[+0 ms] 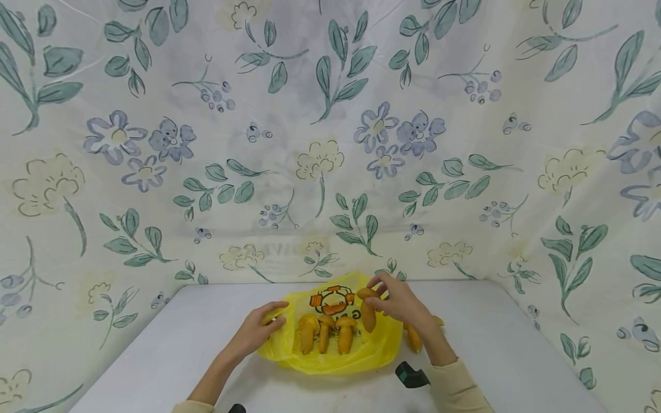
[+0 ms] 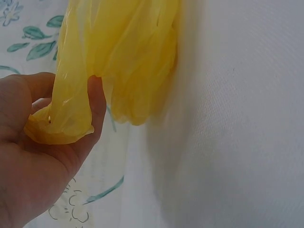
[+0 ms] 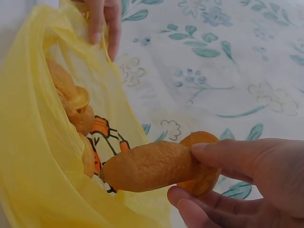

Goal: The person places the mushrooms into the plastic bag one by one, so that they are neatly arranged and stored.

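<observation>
A yellow plastic bag (image 1: 372, 362) with a printed cartoon face lies on its side on the table, mouth toward me. My left hand (image 1: 258, 328) grips the left edge of its mouth, the thin film (image 2: 71, 109) folded between thumb and fingers. With thumb and fingertips, my right hand (image 1: 396, 301) pinches an orange-brown mushroom (image 3: 147, 166) by its cap. Its stem hangs down at the right side of the bag's mouth. Inside the bag, three similar mushrooms (image 1: 344, 335) lie side by side, caps away from me.
Right of the bag, partly behind my right forearm, another mushroom (image 1: 414, 338) lies on the white table (image 1: 170, 355). A black device (image 1: 410, 376) shows at the right wrist. Floral cloth (image 1: 320, 172) hangs behind the table and along both sides.
</observation>
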Action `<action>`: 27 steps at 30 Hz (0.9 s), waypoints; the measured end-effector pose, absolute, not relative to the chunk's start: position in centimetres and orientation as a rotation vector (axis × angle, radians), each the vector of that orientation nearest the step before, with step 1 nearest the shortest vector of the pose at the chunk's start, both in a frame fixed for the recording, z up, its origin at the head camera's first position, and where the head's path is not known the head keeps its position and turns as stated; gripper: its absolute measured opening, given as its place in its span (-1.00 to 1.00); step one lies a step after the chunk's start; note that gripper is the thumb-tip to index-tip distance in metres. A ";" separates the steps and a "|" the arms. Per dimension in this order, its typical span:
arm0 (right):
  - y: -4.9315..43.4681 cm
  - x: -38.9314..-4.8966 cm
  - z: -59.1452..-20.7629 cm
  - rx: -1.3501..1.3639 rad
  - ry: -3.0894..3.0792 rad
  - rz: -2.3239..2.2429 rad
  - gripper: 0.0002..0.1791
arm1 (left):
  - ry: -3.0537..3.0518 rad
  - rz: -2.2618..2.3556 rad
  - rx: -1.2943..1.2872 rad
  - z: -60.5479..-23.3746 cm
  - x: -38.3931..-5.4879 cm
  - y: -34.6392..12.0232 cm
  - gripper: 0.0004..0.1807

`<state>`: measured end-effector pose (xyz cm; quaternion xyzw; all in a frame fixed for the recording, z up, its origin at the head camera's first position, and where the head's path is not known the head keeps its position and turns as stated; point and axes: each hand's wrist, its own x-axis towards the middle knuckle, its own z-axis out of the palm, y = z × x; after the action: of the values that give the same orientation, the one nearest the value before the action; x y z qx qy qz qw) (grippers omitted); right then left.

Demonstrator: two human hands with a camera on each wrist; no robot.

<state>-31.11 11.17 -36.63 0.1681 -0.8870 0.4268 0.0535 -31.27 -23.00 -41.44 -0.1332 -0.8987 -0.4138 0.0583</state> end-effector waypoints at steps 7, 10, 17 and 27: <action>10.9 -31.2 -36.6 0.520 -2.675 1.308 -0.72 | -2.721 -1.265 -0.402 -41.2 -31.2 -22.8 -0.60; 10.7 -31.1 -36.7 0.552 -2.667 1.301 -0.71 | -2.723 -1.269 -0.395 -41.2 -31.2 -22.8 -0.60; 9.9 -30.9 -37.1 0.608 -2.701 1.272 -0.69 | -2.728 -1.273 -0.390 -41.4 -31.3 -22.9 -0.60; 9.2 -30.7 -37.5 0.650 -2.735 1.256 -0.70 | -2.723 -1.265 -0.389 -41.4 -31.2 -22.9 -0.60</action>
<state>-30.74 9.16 -37.46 0.2109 -0.8879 0.4077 0.0311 -31.23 -22.93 -41.39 -0.1281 -0.8979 -0.4173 0.0568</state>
